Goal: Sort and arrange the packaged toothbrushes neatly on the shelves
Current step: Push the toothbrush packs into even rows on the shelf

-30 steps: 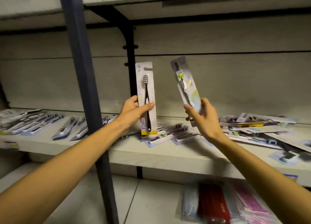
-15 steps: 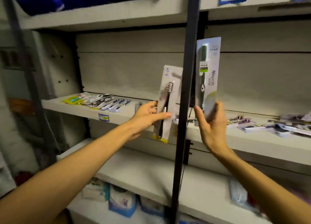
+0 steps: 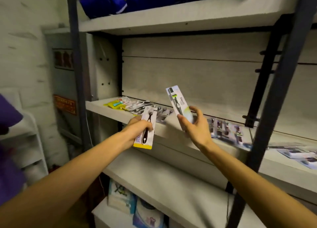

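My left hand (image 3: 138,131) grips a white card pack with a yellow bottom strip holding a dark toothbrush (image 3: 146,132), in front of the middle shelf's front edge (image 3: 109,110). My right hand (image 3: 194,125) holds a second pack, a dark toothbrush with a green label (image 3: 178,102), tilted upright just above the same shelf. Rows of packaged toothbrushes (image 3: 137,106) lie flat on the shelf's left end, the leftmost in yellow packs (image 3: 114,104). Several more packs (image 3: 226,130) lie to the right of my right hand.
A dark metal upright (image 3: 281,97) crosses the right side, another (image 3: 77,77) stands at the left. Loose packs (image 3: 298,155) lie on the neighbouring shelf at far right. Blue bags (image 3: 106,1) sit on the top shelf. Boxed goods (image 3: 137,209) fill the bottom shelf.
The view has swung left to the left shelf bay. Both hands carried their packs along and lowered them toward the middle shelf; the left pack now tilts down near the shelf edge.
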Demonstrator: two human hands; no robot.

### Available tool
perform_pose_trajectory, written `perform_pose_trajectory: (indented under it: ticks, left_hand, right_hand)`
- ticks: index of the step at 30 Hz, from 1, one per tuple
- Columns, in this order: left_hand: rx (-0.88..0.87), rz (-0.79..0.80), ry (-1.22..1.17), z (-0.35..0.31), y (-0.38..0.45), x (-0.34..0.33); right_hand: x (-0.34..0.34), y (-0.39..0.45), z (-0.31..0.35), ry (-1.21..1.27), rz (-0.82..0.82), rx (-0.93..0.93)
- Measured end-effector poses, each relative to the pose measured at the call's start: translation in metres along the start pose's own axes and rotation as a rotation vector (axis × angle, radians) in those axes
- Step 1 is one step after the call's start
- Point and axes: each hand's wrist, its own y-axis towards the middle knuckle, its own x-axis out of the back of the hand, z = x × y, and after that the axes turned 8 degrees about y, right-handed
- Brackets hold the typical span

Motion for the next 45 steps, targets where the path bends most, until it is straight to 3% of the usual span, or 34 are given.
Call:
perform_pose_trajectory:
  ticks: [9, 14, 18, 20, 24, 29, 34, 39, 45]
  left_hand:
    - [-0.211, -0.1, 0.261, -0.011, 0.13, 0.059]
    - [-0.254, -0.227, 0.358, -0.009, 0.197, 0.082]
    - [-0.278, -0.307, 0.617, -0.009, 0.244, 0.099]
    - [-0.289, -0.256, 0.785, -0.009, 0.267, 0.104]
    - [-0.261, -0.047, 0.901, -0.005, 0.303, 0.101]
    - [-0.411, 0.008, 1.031, 0.004, 0.328, 0.1]
    - [-0.587, 0.068, 1.018, -0.009, 0.335, 0.103]
    - [-0.773, 0.02, 0.913, -0.016, 0.326, 0.097]
    - [-1.051, 0.182, 0.934, -0.021, 0.271, 0.048]
  right_hand:
    - [-0.083, 0.107, -0.045, -0.057, 0.127, -0.139]
    - [-0.11, 0.151, -0.066, -0.11, 0.069, -0.109]
    - [-0.126, 0.164, -0.083, -0.116, 0.027, -0.118]
    - [-0.13, 0.163, -0.091, -0.121, 0.0, -0.128]
    - [-0.133, 0.159, -0.102, -0.144, 0.01, -0.125]
    - [-0.137, 0.158, -0.101, -0.33, 0.021, -0.093]
    - [-0.134, 0.147, -0.088, -0.482, -0.043, -0.065]
    - [-0.122, 0.125, -0.073, -0.604, -0.175, -0.017]
    - [-0.094, 0.081, -0.042, -0.592, -0.281, -0.015]
